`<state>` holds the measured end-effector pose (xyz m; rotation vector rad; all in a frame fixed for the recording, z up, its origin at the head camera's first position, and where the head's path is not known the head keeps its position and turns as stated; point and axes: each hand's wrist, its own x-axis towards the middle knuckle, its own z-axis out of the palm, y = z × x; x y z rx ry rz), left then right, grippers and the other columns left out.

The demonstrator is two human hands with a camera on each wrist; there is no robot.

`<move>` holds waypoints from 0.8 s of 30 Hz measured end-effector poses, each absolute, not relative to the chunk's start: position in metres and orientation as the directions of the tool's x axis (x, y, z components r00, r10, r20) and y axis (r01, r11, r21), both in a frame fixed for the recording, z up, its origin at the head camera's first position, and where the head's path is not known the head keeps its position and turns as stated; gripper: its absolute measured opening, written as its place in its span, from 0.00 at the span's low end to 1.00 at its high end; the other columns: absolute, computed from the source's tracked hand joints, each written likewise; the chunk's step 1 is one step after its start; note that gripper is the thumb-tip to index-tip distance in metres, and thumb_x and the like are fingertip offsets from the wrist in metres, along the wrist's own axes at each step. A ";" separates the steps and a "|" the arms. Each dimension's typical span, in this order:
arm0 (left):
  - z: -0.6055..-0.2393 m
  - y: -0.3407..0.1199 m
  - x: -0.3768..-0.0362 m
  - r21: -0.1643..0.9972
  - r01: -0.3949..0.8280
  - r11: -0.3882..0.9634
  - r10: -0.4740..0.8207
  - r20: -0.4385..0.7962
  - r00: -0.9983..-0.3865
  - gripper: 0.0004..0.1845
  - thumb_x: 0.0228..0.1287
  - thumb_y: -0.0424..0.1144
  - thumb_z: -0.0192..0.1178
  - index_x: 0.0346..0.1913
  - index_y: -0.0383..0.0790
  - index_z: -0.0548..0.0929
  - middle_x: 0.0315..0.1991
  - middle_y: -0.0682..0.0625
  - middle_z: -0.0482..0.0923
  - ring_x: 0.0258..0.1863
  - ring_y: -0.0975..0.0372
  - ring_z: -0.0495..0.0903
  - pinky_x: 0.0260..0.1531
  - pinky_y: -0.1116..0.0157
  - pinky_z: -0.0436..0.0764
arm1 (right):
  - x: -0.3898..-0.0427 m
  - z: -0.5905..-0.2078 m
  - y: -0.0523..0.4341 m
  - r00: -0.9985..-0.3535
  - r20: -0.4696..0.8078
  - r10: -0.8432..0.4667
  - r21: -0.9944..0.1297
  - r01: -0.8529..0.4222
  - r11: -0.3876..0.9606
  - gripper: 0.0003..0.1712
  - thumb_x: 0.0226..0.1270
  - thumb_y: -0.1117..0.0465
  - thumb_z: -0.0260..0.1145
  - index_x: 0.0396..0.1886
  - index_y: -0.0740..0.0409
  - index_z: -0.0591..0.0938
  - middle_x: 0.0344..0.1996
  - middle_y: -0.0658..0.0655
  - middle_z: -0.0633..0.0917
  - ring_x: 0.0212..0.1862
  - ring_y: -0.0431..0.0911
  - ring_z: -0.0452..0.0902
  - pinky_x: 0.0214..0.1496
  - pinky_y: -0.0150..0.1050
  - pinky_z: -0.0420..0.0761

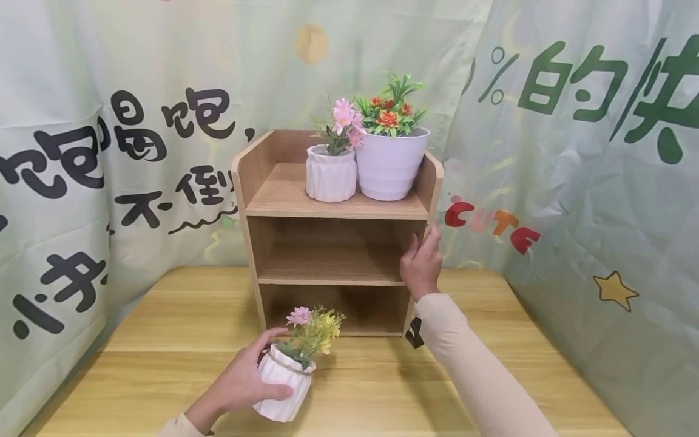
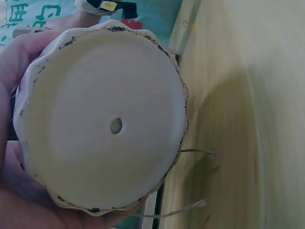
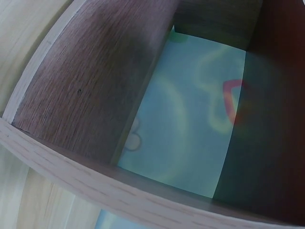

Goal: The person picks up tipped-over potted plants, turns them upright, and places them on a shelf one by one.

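My left hand (image 1: 246, 376) grips a small white ribbed flowerpot (image 1: 284, 382) with pink and yellow flowers (image 1: 314, 331), tilted above the table in front of the shelf. In the left wrist view its round base (image 2: 86, 95) faces the camera, with a drain hole in the middle and twine ends sticking out. My right hand (image 1: 423, 264) holds the right side panel of the wooden shelf (image 1: 335, 209), thumb on the inner side. On the shelf's top board stand another white ribbed pot (image 1: 330, 176) with pink flowers and a larger white pot (image 1: 390, 167) with red-orange flowers.
The shelf stands on a light wood table (image 1: 185, 328). Its middle board (image 1: 327, 264) and lower compartment (image 1: 333, 306) lie below the pots. In the right wrist view a compartment's back is partly open, showing the cloth (image 3: 186, 114). Printed curtains (image 1: 546, 182) surround the table.
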<state>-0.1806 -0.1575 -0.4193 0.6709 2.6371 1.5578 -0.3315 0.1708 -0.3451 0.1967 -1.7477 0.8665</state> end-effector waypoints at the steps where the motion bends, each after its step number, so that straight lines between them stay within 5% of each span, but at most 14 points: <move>1: -0.420 -0.158 -0.181 0.831 0.358 0.425 0.353 0.212 -0.911 0.52 0.37 0.44 0.79 0.69 0.46 0.63 0.53 0.40 0.76 0.39 0.55 0.78 0.32 0.64 0.81 | -0.331 -0.346 0.170 -0.365 0.886 0.286 -0.452 -0.534 0.714 0.25 0.72 0.64 0.53 0.65 0.66 0.60 0.41 0.76 0.79 0.41 0.71 0.78 0.45 0.63 0.77; 8: -0.417 -0.162 -0.184 0.771 0.459 0.443 0.347 0.324 -0.880 0.50 0.37 0.49 0.79 0.67 0.47 0.66 0.58 0.45 0.75 0.48 0.56 0.77 0.41 0.62 0.79 | -0.333 -0.346 0.170 -0.350 0.891 0.290 -0.444 -0.536 0.718 0.25 0.72 0.64 0.54 0.64 0.67 0.61 0.40 0.77 0.79 0.40 0.72 0.78 0.45 0.63 0.77; 24: -0.391 -0.169 -0.183 0.746 0.593 0.302 0.287 0.522 -0.803 0.47 0.36 0.34 0.79 0.64 0.37 0.68 0.49 0.40 0.78 0.39 0.61 0.80 0.31 0.62 0.83 | -0.334 -0.345 0.171 -0.343 0.894 0.289 -0.439 -0.540 0.718 0.25 0.72 0.64 0.54 0.64 0.67 0.61 0.38 0.77 0.78 0.40 0.72 0.78 0.43 0.63 0.76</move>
